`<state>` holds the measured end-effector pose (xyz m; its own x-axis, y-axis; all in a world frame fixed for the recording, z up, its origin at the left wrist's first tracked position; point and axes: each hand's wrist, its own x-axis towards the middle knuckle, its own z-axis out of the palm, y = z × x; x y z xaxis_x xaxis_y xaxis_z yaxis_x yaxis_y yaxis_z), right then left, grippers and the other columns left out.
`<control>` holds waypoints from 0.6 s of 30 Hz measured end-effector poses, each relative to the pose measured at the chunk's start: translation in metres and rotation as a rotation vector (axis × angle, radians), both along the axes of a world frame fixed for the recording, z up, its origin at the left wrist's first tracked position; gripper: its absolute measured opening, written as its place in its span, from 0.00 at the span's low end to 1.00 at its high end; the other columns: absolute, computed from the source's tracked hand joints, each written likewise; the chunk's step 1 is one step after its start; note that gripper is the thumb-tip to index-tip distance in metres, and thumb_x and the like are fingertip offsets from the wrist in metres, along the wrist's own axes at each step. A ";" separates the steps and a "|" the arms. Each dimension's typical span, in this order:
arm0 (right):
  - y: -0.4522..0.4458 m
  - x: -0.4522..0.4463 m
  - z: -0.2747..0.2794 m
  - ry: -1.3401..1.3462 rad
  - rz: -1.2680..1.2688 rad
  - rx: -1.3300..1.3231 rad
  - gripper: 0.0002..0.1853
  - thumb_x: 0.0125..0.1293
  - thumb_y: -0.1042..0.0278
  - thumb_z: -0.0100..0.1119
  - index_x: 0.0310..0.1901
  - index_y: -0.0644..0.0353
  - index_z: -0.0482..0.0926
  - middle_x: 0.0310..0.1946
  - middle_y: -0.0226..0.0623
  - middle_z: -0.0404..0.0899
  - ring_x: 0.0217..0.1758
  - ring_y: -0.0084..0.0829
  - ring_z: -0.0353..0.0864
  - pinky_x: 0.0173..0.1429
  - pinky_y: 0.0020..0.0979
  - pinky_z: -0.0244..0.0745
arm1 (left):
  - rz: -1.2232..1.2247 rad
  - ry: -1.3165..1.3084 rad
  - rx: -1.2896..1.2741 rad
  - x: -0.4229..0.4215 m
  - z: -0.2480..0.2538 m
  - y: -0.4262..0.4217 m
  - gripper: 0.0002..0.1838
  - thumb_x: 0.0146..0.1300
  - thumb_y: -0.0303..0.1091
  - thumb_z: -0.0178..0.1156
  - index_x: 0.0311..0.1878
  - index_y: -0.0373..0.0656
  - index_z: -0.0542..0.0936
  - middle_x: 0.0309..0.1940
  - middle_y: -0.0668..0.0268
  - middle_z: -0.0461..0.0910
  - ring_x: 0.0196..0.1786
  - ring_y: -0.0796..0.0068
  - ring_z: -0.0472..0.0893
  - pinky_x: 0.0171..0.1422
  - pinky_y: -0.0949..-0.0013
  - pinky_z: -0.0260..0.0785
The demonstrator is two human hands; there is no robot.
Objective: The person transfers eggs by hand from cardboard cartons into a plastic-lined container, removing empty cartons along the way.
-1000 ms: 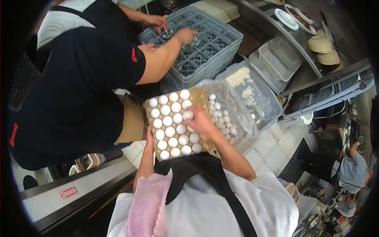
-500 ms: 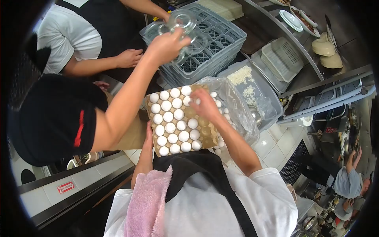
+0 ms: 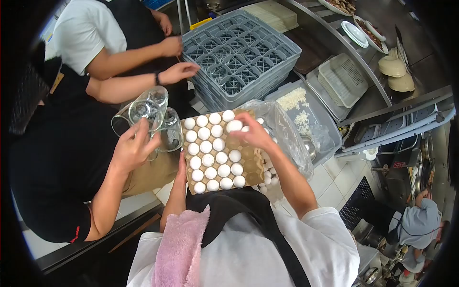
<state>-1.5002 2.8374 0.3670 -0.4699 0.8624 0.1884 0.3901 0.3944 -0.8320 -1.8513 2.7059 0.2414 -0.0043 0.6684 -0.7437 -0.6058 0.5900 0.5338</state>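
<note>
My left hand (image 3: 181, 168) grips the left edge of a cardboard egg tray (image 3: 249, 165), thumb along the side and the other fingers hidden. White eggs (image 3: 207, 160) fill most of its cups, while several cups on the right side hold none. Over the tray's upper right corner, my right hand (image 3: 256, 134) closes its fingers on a white egg (image 3: 234, 126). A second egg (image 3: 245, 129) shows under those fingers; whether they hold it too, I cannot tell. Beyond the tray's right edge, more loose eggs (image 3: 267, 178) lie beside and in a clear plastic bag (image 3: 289, 138).
Close on the left, a co-worker's hand (image 3: 136, 146) holds several clear glasses (image 3: 149, 107). Another person's arm (image 3: 129, 57) is behind. Stacked grey glass racks (image 3: 287, 48) stand ahead. A grey tub (image 3: 330, 117) with white crumbly food is to the right, near a metal shelf (image 3: 370, 71).
The co-worker's hand with the glasses has swung from above the racks to left of the tray. The tray has shifted slightly right and toward me. My right hand's fingers now surround an egg.
</note>
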 end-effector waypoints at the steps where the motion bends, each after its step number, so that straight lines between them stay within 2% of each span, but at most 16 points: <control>1: -0.001 0.008 0.010 0.422 -0.044 -0.580 0.25 0.66 0.72 0.62 0.64 0.51 0.70 0.56 0.49 0.77 0.45 0.36 0.83 0.36 0.40 0.80 | -0.001 0.002 -0.001 0.000 0.000 -0.001 0.38 0.67 0.66 0.52 0.69 0.48 0.72 0.62 0.61 0.78 0.60 0.57 0.79 0.64 0.53 0.72; 3: -0.001 0.012 0.016 0.841 -0.094 -1.161 0.22 0.68 0.72 0.61 0.63 0.51 0.72 0.56 0.48 0.78 0.45 0.32 0.82 0.32 0.36 0.80 | 0.001 0.000 -0.006 0.000 0.002 -0.001 0.38 0.67 0.66 0.52 0.69 0.48 0.72 0.62 0.60 0.78 0.60 0.57 0.79 0.64 0.53 0.72; 10: 0.030 0.011 0.009 0.666 -0.175 -0.903 0.22 0.63 0.70 0.66 0.59 0.51 0.77 0.56 0.47 0.75 0.43 0.36 0.83 0.35 0.32 0.82 | -0.014 0.011 -0.016 0.001 0.008 -0.002 0.38 0.66 0.66 0.52 0.69 0.48 0.72 0.63 0.60 0.78 0.60 0.56 0.79 0.65 0.52 0.73; 12: 0.039 -0.001 0.006 -0.017 -0.128 0.165 0.20 0.57 0.70 0.70 0.52 0.53 0.80 0.58 0.51 0.70 0.45 0.45 0.84 0.46 0.41 0.84 | -0.018 0.010 -0.014 0.002 0.010 -0.002 0.38 0.66 0.67 0.51 0.69 0.48 0.72 0.63 0.60 0.77 0.60 0.56 0.79 0.65 0.52 0.73; 13: 0.040 -0.008 0.017 -0.017 -0.131 0.171 0.20 0.57 0.70 0.70 0.52 0.53 0.80 0.58 0.51 0.70 0.45 0.45 0.84 0.46 0.41 0.84 | -0.018 0.009 -0.014 0.002 0.009 -0.001 0.38 0.66 0.67 0.51 0.69 0.48 0.72 0.63 0.60 0.77 0.60 0.56 0.79 0.65 0.52 0.73; 15: 0.046 -0.022 0.038 -0.459 -0.053 -0.014 0.24 0.51 0.70 0.72 0.53 0.53 0.81 0.58 0.52 0.66 0.47 0.51 0.84 0.53 0.47 0.83 | -0.027 0.012 -0.007 0.002 0.011 0.001 0.38 0.66 0.67 0.51 0.69 0.47 0.72 0.63 0.59 0.77 0.61 0.56 0.79 0.65 0.52 0.73; 18: 0.056 -0.041 0.028 -0.614 -0.006 0.042 0.25 0.49 0.68 0.72 0.53 0.51 0.82 0.58 0.51 0.66 0.49 0.53 0.84 0.53 0.47 0.83 | -0.032 0.007 -0.010 0.004 0.015 0.000 0.38 0.66 0.67 0.51 0.69 0.47 0.72 0.63 0.59 0.77 0.61 0.56 0.79 0.65 0.51 0.73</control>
